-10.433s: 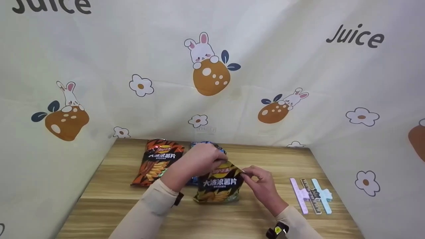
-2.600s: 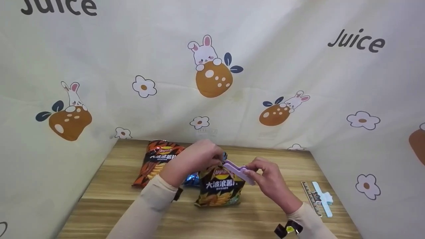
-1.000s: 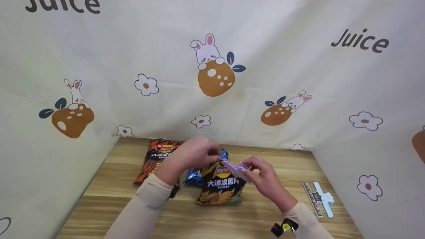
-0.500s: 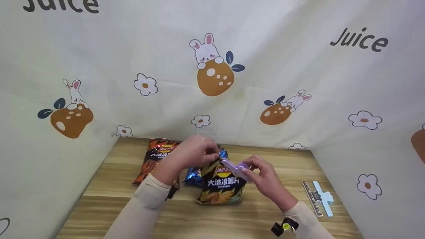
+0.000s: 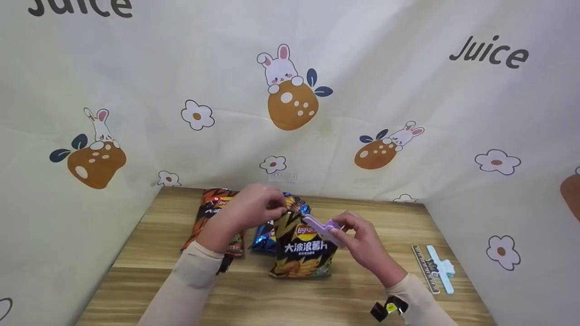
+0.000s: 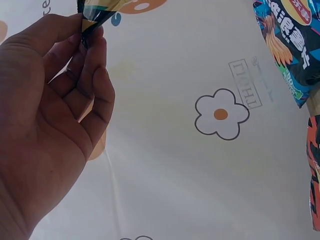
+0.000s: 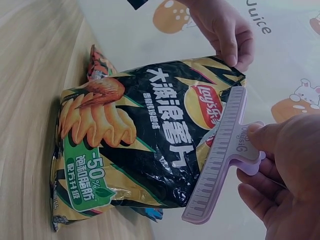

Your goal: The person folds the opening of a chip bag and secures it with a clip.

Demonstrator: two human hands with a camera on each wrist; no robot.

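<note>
A black-and-gold bag of potato chips (image 5: 301, 262) stands upright on the wooden table, leaning a little in the right wrist view. My left hand (image 5: 258, 206) pinches its upper left corner; the bag's tip shows between thumb and fingers of that hand (image 6: 60, 95) in the left wrist view. My right hand (image 5: 364, 242) holds a lilac bag clip (image 5: 319, 228) by its grip tabs, thumb on the near tab. Seen from the right wrist, the long clip bar (image 7: 217, 165) lies slantwise along the bag's top edge, covering part of the yellow-and-red logo.
Behind my left forearm lies an orange-and-black chip bag (image 5: 206, 217), with a blue chip bag (image 5: 265, 237) beside it, partly hidden. A dark patterned clip (image 5: 425, 270) and a light blue clip (image 5: 440, 270) lie at the table's right. A printed curtain (image 5: 226, 149) surrounds the table.
The lilac clip, on the table at first, is now in my right hand at the bag's top. My left hand has shifted leftward along the top to the corner, showing more of the bag.
</note>
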